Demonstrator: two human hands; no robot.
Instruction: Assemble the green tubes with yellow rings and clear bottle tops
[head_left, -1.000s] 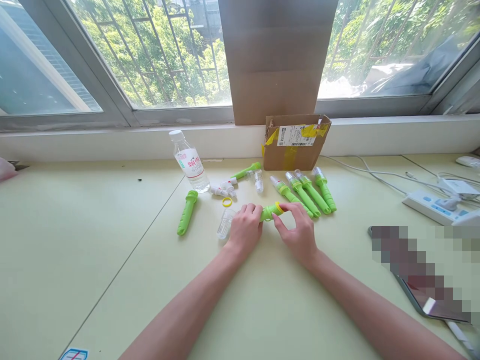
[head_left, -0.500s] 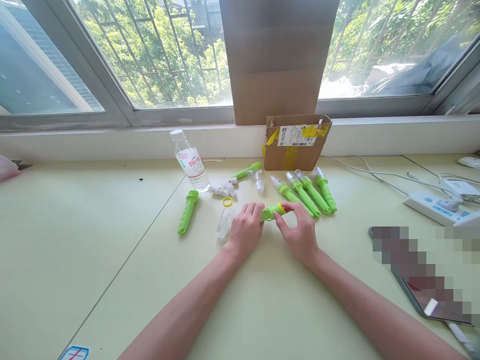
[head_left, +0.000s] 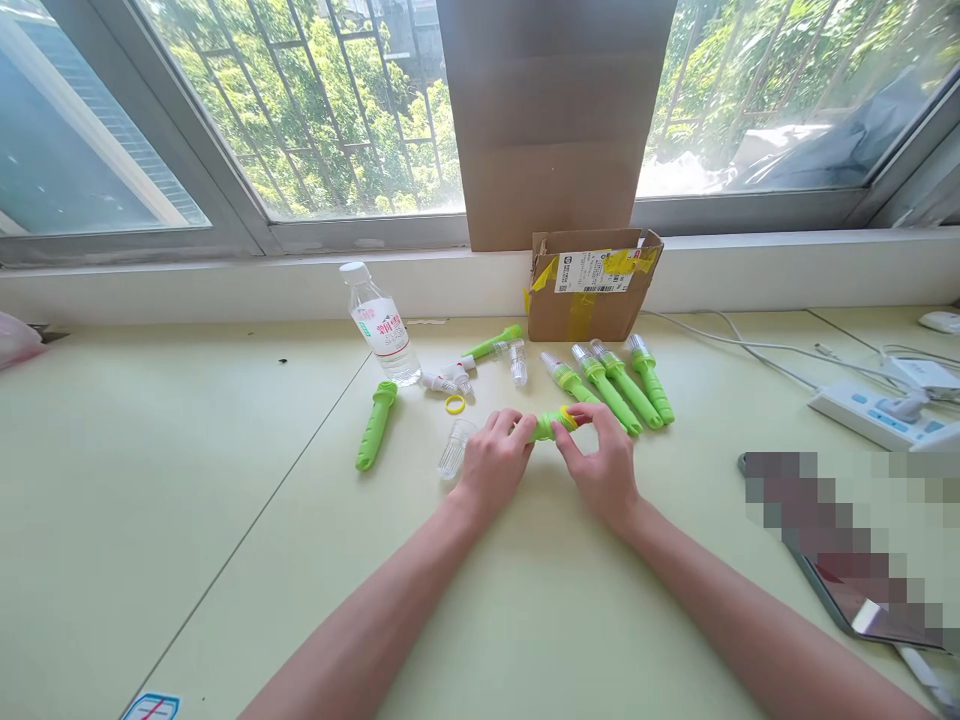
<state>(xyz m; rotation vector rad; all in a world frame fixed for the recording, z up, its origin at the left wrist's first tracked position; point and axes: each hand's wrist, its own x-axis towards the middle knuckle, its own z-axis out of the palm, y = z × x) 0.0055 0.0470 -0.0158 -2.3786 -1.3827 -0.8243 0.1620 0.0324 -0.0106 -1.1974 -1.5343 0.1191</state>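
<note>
My left hand is closed round a green plastic handle, held sideways above the table. At its right end, my right hand pinches a yellow ring between thumb and fingers. A clear ribbed cap lies beside my left hand, partly covered by it. Just behind that is another yellow ring. Small white pieces with clear tips sit in a cluster farther back. To the left rests a loose green handle. Several green handles with clear caps lie in a row beyond my right hand.
A water bottle stands behind the small pieces. Near the sill is an open cardboard box; a green handle and a clear cap lie before it. At right are a power strip with cables and a phone.
Both hands have shifted slightly to the right with the green handle and the yellow ring. The clear ribbed cap beside my left hand has moved a little to the right.
</note>
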